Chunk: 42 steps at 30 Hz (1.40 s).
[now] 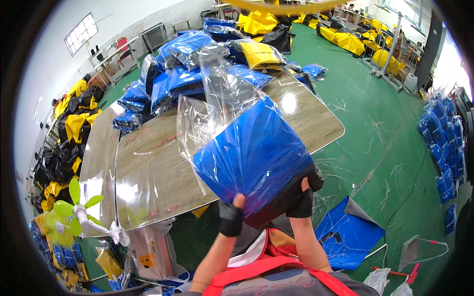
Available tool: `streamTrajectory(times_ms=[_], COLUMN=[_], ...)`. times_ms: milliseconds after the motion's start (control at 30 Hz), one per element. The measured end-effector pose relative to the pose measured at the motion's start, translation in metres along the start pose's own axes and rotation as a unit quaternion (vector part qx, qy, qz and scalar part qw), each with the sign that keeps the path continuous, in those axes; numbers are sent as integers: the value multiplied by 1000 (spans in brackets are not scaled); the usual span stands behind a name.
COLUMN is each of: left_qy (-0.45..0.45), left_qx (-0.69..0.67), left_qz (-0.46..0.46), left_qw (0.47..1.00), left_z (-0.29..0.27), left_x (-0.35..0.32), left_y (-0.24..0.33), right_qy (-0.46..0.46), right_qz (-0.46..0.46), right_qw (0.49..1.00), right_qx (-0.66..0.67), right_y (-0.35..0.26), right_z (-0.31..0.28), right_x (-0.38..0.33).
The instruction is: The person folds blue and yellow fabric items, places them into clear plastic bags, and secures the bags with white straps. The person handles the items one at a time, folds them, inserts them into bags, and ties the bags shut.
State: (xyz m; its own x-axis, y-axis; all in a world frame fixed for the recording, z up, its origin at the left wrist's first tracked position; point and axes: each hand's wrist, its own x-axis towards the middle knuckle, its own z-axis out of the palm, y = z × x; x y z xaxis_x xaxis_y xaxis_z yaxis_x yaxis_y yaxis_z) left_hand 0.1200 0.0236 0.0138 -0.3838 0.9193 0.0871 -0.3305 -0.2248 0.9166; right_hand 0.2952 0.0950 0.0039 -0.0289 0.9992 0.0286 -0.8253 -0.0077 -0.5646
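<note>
Between my two hands is a folded blue and black fabric piece (254, 153), tilted up over the table's near edge. A clear plastic bag (217, 89) covers it, its loose open-looking end trailing away toward the far side. My left hand (232, 217), in a black fingerless glove, grips the near left corner with the thumb on top. At the near right corner, my right hand (302, 200), gloved the same way, is closed on the black part. Most fingers are hidden beneath the piece.
Bagged blue pieces (182, 81) and a yellow one (260, 54) are heaped on the wood-grain table (163, 167). A green-bladed fan (79, 207) is at its near left. Blue fabric (348, 232) lies on the green floor; blue bundles (442, 143) are stacked at right.
</note>
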Motion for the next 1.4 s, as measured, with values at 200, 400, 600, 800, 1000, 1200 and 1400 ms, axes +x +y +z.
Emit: streamTrajectory(times_ms=[200,400,600,800,1000,1200,1400], left_qy=[-350,-225,-318,-199,-221,-66,35], left_qx=[355,609,590,497,211,110,223], left_qz=[-75,350,257,220,122,26,129], left_qw=[864,675,697,816,944,991,966], left_z=[38,48,72,0,13,4,13], left_x=[-56,38,72,82,53,49,32], left_y=[25,147,149,106,95,94,103], right_qy=[-77,-273,-333,-112,-39,28,-29], right_qz=[-154,-210,-359,-353,56,-9,103], right_qw=[963,809,650,751,964,967,956], right_qx=[-207,-476,-581,-547,-258,-255,-274], right_y=[-35,-113,-118,-137,-106,-62,-59], right_z=[33,75,112,77,36,49,40], right_x=[24,21,27,23,42,32,30])
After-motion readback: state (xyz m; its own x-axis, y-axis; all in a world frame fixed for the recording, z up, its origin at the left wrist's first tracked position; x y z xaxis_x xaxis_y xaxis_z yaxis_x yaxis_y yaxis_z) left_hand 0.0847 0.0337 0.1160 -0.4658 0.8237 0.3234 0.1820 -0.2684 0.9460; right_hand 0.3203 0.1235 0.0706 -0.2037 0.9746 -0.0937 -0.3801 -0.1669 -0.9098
